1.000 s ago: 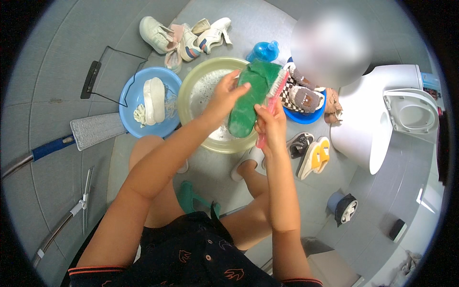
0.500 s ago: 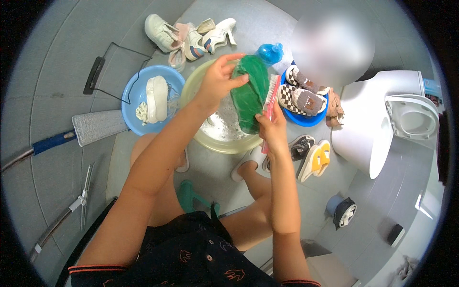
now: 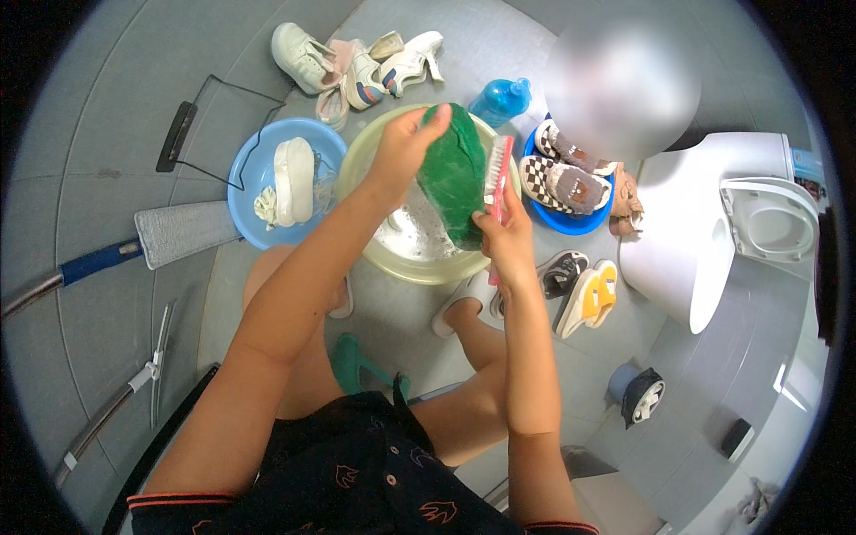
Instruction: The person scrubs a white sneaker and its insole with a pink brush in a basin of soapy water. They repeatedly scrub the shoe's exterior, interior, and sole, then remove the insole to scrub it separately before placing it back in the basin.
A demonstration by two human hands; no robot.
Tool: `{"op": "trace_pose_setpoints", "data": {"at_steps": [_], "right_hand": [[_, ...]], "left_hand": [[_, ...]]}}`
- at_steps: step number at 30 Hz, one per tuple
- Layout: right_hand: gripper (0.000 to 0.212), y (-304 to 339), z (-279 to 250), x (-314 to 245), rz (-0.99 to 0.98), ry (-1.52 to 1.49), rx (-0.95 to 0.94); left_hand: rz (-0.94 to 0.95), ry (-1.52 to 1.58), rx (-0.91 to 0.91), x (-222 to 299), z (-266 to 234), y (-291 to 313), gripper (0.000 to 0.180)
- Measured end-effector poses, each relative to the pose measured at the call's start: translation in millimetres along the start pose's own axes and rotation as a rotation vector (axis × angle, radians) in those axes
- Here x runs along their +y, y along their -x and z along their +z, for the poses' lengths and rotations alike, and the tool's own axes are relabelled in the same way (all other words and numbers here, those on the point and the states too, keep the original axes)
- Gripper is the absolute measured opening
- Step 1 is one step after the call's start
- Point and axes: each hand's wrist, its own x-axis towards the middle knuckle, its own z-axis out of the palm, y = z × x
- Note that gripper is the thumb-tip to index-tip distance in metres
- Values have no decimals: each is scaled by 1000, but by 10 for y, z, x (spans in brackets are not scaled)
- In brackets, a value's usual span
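Over the pale yellow-green basin (image 3: 357, 245), my left hand (image 3: 399, 152) is closed on the upper left edge of a green, shoe-shaped fabric piece (image 3: 452, 178), thumb across its top. I cannot tell whether it is a whole shoe. My right hand (image 3: 508, 234) is closed around a scrub brush (image 3: 503, 169) with a pink handle and white bristles. Its thumb also presses the lower right end of the green piece. The bristles face left, close beside that piece. Greyish, sudsy water (image 3: 412, 234) shows in the basin below.
At left, a light blue basin (image 3: 239, 214) holds a white shoe. White shoes (image 3: 308, 64) lie at the back beside a blue bottle (image 3: 501, 102). Checkered shoes (image 3: 571, 183) fill a blue basin (image 3: 571, 225) at right. Yellow slippers (image 3: 588, 299) and a toilet (image 3: 678, 223) stand farther right.
My left hand has shifted its grip, its thumb moving up to the top edge. The green piece has turned and moved slightly left. The brush remains in my right hand.
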Motion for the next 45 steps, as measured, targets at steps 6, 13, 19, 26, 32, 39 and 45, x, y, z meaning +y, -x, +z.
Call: {"op": "trace_pose_setpoints", "data": {"at_steps": [6,13,19,26,32,39,45], "right_hand": [[80,-29,-47,84,11,-25,-23],[78,-60,-61,85,-4,-62,38],[77,-63,-38,49,-101,-54,114],[67,-69,-33,82,-77,-98,116],[50,87,102,-82,9,-185,-81],[53,123,59,-142,-67,-45,-4],[51,333,158,-9,-266,347,-127]], "left_hand": [[-47,25,123,-45,-109,-48,45],[-143,-224,136,-303,-149,-100,53],[42,-646,140,-564,-158,-48,68],[67,-774,70,-660,200,284,80],[-328,10,-57,-270,293,279,56],[-334,571,-160,-155,118,88,59],[-196,517,-259,-201,-66,-36,75]]}}
